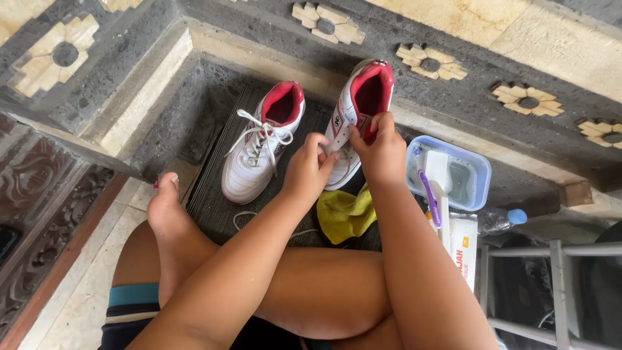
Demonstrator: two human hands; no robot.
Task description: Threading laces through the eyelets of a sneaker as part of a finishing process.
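The right-hand sneaker (358, 110), white with red trim and a red lining, is standing tilted with its heel raised against the stone step and its opening facing the camera. Its tongue area is lying directly between the fingertips, which are touching it from both sides. Its eyelets near the fingers are showing no lace, and its toe is lying hidden beneath them.

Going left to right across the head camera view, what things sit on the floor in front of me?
Bare foot → laced white-and-red shoe → second shoe held by both hands → clear plastic tub → bottle with a blue cap → metal frame.
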